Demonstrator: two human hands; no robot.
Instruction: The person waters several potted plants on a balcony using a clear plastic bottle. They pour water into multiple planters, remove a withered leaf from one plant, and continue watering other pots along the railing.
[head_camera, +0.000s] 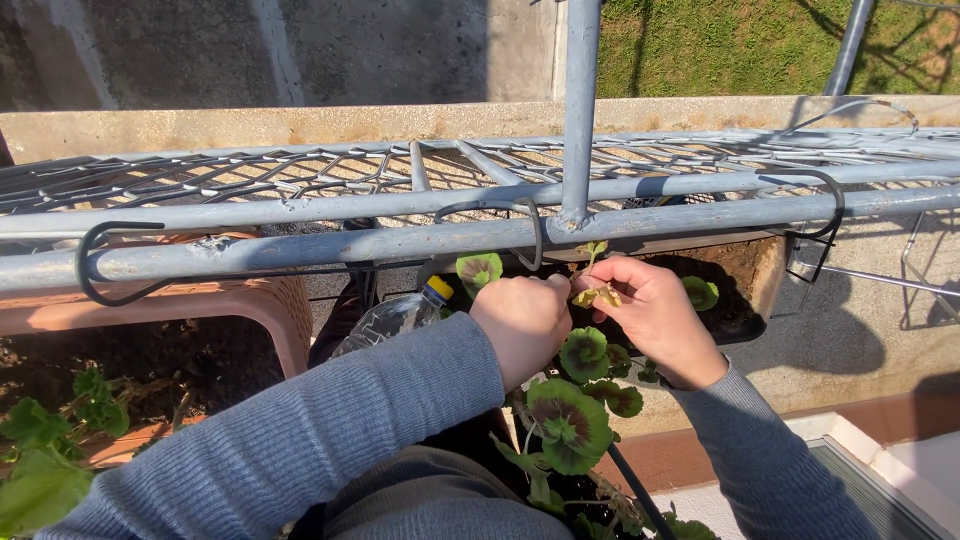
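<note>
My left hand (522, 322) is closed in a fist beside a geranium plant (572, 420) with round green leaves ringed in dark red. My right hand (655, 315) pinches a small yellowed leaf (598, 296) on a thin stem at the top of the plant. The two hands almost touch at the fingertips, just under the grey metal railing (400, 240). Both arms wear grey ribbed sleeves. The plant's pot is hidden below my arms.
A terracotta planter box (255, 300) with soil hangs at the left on dark metal hooks (100, 265). Another planter (755, 290) hangs at the right. A plastic bottle with a yellow cap (395, 315) lies between them. Concrete ledge and grass lie beyond.
</note>
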